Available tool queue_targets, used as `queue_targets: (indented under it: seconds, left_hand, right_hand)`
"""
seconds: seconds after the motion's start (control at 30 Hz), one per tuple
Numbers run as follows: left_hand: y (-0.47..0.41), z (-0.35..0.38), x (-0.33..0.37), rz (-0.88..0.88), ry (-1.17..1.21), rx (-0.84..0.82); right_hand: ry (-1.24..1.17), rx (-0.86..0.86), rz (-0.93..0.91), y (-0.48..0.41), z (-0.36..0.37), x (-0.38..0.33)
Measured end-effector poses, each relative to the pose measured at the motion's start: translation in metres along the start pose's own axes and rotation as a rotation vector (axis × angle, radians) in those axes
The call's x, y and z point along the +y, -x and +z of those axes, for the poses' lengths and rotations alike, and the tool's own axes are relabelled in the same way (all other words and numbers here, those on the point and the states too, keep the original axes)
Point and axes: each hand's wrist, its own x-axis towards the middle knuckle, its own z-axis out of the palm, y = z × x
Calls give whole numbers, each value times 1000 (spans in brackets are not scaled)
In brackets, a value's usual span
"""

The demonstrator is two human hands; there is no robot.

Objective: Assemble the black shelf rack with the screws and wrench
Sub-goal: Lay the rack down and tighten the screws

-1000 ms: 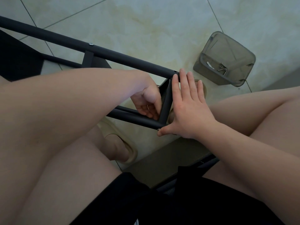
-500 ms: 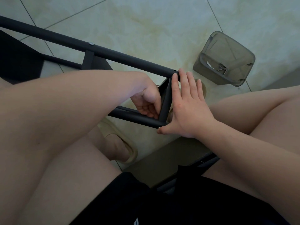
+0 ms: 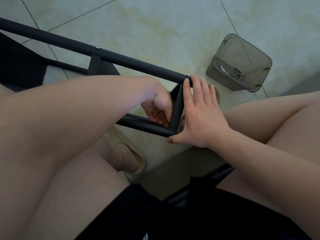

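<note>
- At the centre of the view, over the person's knees, the black shelf rack [image 3: 131, 64] lies on its side, partly assembled.
- Its upper tube [image 3: 69, 41] runs from 10 o'clock in to the centre. The lower tube [image 3: 143, 126] runs parallel nearer the person, and a short end bar [image 3: 176, 108] bridges the two.
- Done: one fitted screw [image 3: 98, 47] shows on the upper tube at 10 o'clock from the end bar, above a bracket.
- Left: an open hole [image 3: 187, 75] at the upper tube's end, just at the end bar's top, holds no screw. That corner is judged not yet fastened. The lower corner is hidden by the thumb.
- Right hand [image 3: 199, 118]: flat against the outer face of the end bar with its fingers straight and together. The fingertips reach the upper tube's end and the thumb lies at the lower tube's end. It grips nothing and is judged to be bracing.
- Left hand [image 3: 157, 110]: inside the frame, with its fingers curled at the lower inner corner. Whether they pinch a screw or tool cannot be told.
- At 2 o'clock, well apart, a grey plastic container [image 3: 242, 49] stands on the tiled floor [image 3: 155, 23] with loose screws [image 3: 236, 73] inside.
- No wrench can be made out.
- At 7 o'clock, a slipper [image 3: 136, 163] shows below the frame.
</note>
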Motion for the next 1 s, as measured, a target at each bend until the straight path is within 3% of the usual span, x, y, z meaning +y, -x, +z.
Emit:
queue_targets:
  seconds: [0.73,1.0]
  left_hand:
    - [0,-2,-2,47,111,-6]
    - [-1,1,-3,37,52,4]
  right_hand:
    - [5,-62,-15,-4,-1,6]
    - [15,-87,-13,-5,-2,8]
